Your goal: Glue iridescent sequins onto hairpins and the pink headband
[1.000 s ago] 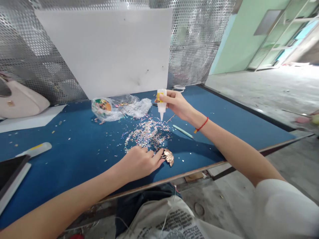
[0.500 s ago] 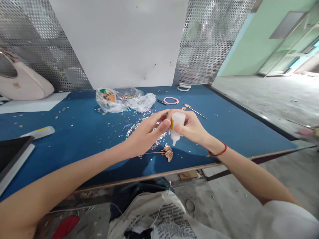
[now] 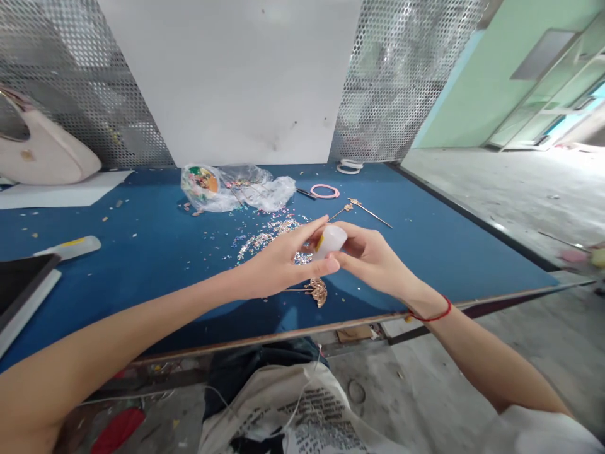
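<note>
A small white squeeze bottle (image 3: 333,239) with a yellow label is held between both hands above the near part of the table. My left hand (image 3: 283,258) closes on its left side, thumb below and fingers above. On the right side, the fingers and thumb of my right hand (image 3: 378,258) also grip it. The bottle tilts, base up, and its nozzle is hidden. Just below the hands lies a gold hairpin (image 3: 318,293) with a fan-shaped openwork head, its stick partly behind my left hand. Glittering loose sequins (image 3: 265,243) spread behind my left hand.
Beyond the hands lie two thin gold-headed sticks (image 3: 373,214), a pink ring (image 3: 325,191), white rings (image 3: 350,166) and a clear plastic bag (image 3: 269,192). At left are another bottle (image 3: 78,247), a dark-topped box (image 3: 26,290) and a handbag (image 3: 51,148). The blue table (image 3: 449,246) ends close to my body.
The bottle has tipped from nozzle-down toward base facing me. My left hand has come round it, and my right hand has shifted slightly right and down.
</note>
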`<act>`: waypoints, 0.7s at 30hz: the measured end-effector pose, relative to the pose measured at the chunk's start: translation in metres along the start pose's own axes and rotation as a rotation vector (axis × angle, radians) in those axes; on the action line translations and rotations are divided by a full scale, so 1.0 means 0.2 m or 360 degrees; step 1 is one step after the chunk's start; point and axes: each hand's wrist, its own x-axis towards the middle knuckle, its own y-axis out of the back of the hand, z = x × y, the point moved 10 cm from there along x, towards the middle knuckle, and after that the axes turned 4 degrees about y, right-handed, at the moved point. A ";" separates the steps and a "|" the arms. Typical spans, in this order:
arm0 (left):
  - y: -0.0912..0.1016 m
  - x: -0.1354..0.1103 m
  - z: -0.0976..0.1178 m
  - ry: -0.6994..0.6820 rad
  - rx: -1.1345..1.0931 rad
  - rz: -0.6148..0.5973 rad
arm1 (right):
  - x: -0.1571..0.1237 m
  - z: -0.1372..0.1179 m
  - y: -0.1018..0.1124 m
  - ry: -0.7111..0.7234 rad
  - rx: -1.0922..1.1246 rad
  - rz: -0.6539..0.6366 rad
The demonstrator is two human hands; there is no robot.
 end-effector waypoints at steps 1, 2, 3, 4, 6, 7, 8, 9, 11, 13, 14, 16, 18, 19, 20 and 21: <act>-0.01 0.01 -0.01 -0.0004 -0.0027 0.0000 | -0.01 0.00 0.02 0.0019 -0.0040 0.0056; -0.01 0.02 -0.01 -0.0001 -0.0050 0.0006 | -0.01 -0.01 0.03 0.0047 -0.0069 0.0095; -0.01 0.03 -0.02 0.0008 -0.0064 0.0021 | -0.01 -0.01 0.04 0.0073 -0.0085 0.0120; -0.01 0.04 -0.03 0.0021 -0.0064 0.0042 | -0.02 -0.02 0.04 0.0085 -0.0092 0.0137; -0.01 0.05 -0.04 0.0057 -0.0048 0.0086 | -0.02 -0.02 0.04 0.0088 -0.0096 0.0154; -0.01 0.06 -0.04 0.0073 -0.0038 0.0096 | -0.02 -0.03 0.04 0.0092 -0.0097 0.0163; -0.02 0.06 -0.04 0.0081 -0.0030 0.0092 | -0.02 -0.03 0.04 0.0098 -0.0096 0.0171; -0.03 0.07 -0.03 0.0076 -0.0031 0.0083 | -0.02 -0.04 0.04 0.0110 -0.0091 0.0185; -0.04 0.07 0.00 0.0040 -0.0048 0.0074 | -0.02 -0.05 0.05 0.0137 -0.0073 0.0215; -0.04 0.07 0.02 -0.0003 -0.0053 0.0100 | -0.02 -0.05 0.05 0.0138 -0.0074 0.0245; -0.04 0.06 0.03 -0.0016 -0.0049 0.0117 | -0.02 -0.05 0.05 0.0129 -0.0085 0.0258; -0.03 0.06 0.03 -0.0030 -0.0028 0.0143 | -0.02 -0.04 0.06 0.0113 -0.0108 0.0282; -0.03 0.05 0.03 -0.0040 -0.0003 0.0148 | -0.03 -0.04 0.06 0.0112 -0.0122 0.0309; -0.03 0.05 0.03 -0.0042 0.0013 0.0151 | -0.03 -0.03 0.06 0.0116 -0.0127 0.0325; -0.03 0.05 0.03 -0.0044 0.0028 0.0159 | -0.04 -0.03 0.06 0.0119 -0.0131 0.0340; -0.03 0.04 0.03 -0.0047 0.0040 0.0171 | -0.04 -0.03 0.06 0.0119 -0.0136 0.0357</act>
